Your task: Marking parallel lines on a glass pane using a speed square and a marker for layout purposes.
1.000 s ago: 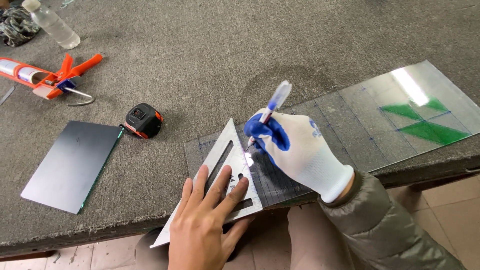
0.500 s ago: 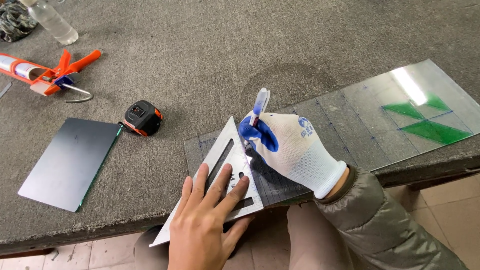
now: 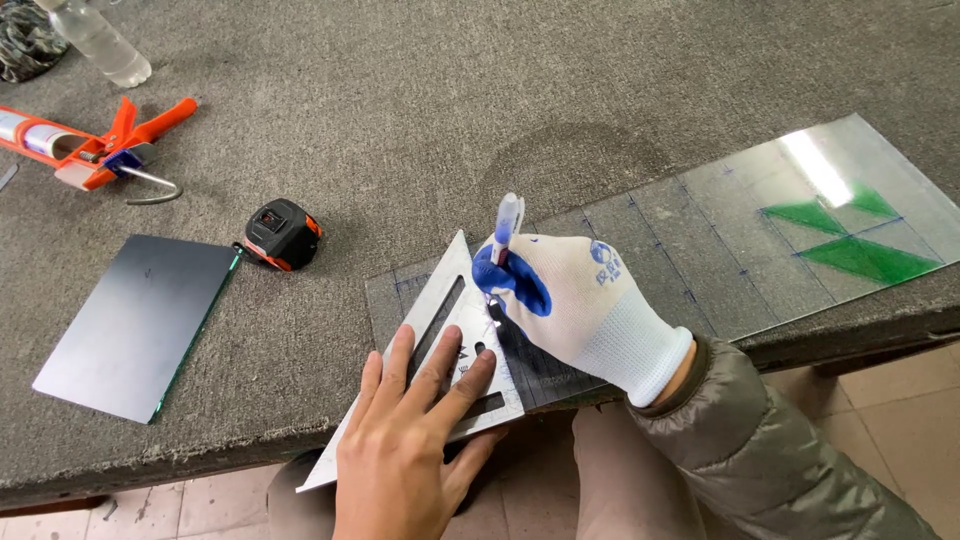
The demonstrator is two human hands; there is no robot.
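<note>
My bare left hand point(image 3: 405, 450) lies flat with fingers spread on a metal triangular square point(image 3: 440, 330), pinning it to a long clear glass strip point(image 3: 700, 220) on the grey carpeted bench. My right hand point(image 3: 575, 300), in a white glove with blue fingertips, grips a blue-capped marker pen point(image 3: 505, 228). The pen's tip sits against the right edge of the square, on the glass. Thin drawn lines cross the strip, and green triangle shapes point(image 3: 850, 240) show near its far right end.
A black and orange tape measure point(image 3: 283, 234) sits left of the square. A dark glass sheet point(image 3: 140, 320) lies at the bench's near left edge. An orange caulking gun point(image 3: 100, 150) and a clear plastic bottle point(image 3: 100, 42) are at the back left. Tiled floor lies below.
My right hand has drawn the pen nearer along the square's edge, and the pen stands more upright. My left hand and the square have stayed put.
</note>
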